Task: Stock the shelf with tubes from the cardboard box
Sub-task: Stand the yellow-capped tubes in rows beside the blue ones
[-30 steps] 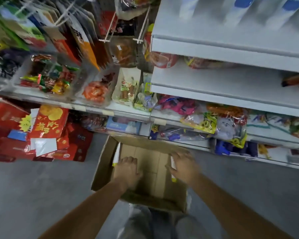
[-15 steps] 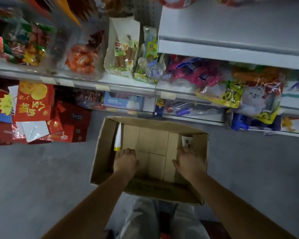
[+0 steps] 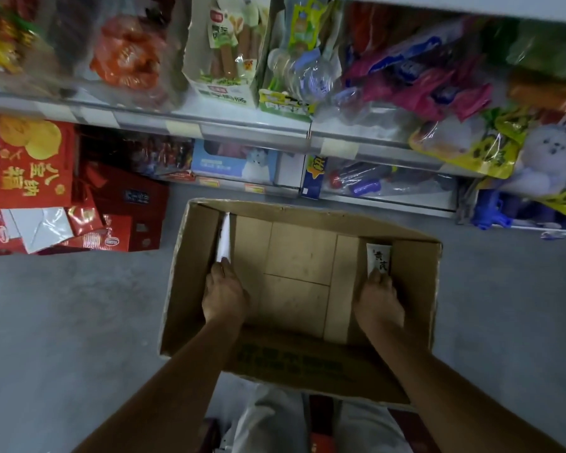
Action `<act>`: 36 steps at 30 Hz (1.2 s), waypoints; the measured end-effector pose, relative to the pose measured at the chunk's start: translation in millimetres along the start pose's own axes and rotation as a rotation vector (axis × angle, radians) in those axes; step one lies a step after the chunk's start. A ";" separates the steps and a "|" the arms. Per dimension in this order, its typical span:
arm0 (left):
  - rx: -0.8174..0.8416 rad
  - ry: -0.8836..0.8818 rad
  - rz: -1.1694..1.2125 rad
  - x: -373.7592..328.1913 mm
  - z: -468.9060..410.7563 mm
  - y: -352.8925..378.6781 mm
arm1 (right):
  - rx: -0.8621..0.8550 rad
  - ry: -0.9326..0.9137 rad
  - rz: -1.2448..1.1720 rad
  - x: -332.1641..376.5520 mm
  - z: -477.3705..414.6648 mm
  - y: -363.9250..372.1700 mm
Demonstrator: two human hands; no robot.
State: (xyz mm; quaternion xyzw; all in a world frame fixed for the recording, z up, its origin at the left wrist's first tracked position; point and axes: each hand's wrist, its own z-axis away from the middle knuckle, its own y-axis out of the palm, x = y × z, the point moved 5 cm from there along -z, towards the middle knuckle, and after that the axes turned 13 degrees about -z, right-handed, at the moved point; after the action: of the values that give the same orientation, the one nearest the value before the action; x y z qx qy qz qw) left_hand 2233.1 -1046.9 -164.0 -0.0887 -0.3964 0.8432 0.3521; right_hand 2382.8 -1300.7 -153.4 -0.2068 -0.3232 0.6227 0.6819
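Observation:
An open cardboard box (image 3: pixel 415 289) stands on the grey floor below the shelves. Both my hands are inside it. My left hand (image 3: pixel 223 295) grips the near end of a white tube (image 3: pixel 224 240) that lies along the box's left wall. My right hand (image 3: pixel 379 300) grips the near end of another white tube (image 3: pixel 378 256) with dark characters, lying against the right wall. The box's floor between my hands is bare cardboard.
The lower shelf edge (image 3: pixel 209 125) runs across above the box, packed with bagged snacks and toys. Red gift boxes (image 3: pixel 33 165) are piled on the floor at the left. My legs (image 3: pixel 268 423) stand just behind the box.
The view tilted down towards the box. Both hands went deeper into it, and their fingers closed on the near ends of the two tubes.

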 end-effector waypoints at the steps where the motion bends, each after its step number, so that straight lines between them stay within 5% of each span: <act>1: -0.011 -0.005 0.016 -0.3 -2.3 2.4 | -0.001 0.019 -0.021 0.0 -3.4 4.4; 20: -0.074 -0.291 0.518 6.1 -52.6 32.6 | -0.235 0.181 -0.289 -6.5 -38.2 27.9; 28: -0.027 -0.286 0.672 17.1 -60.3 39.7 | -0.275 0.118 -0.280 -3.5 -32.1 43.6; 36: 0.078 -0.256 0.714 10.4 -48.6 36.5 | -0.317 0.285 -0.455 -12.5 -41.1 36.2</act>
State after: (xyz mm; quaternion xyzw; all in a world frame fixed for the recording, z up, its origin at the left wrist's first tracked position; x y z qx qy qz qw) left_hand 2227.1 -1026.6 -221.8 -0.1020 -0.3487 0.9316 -0.0132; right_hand 2385.4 -1303.1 -209.5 -0.3180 -0.3554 0.3609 0.8014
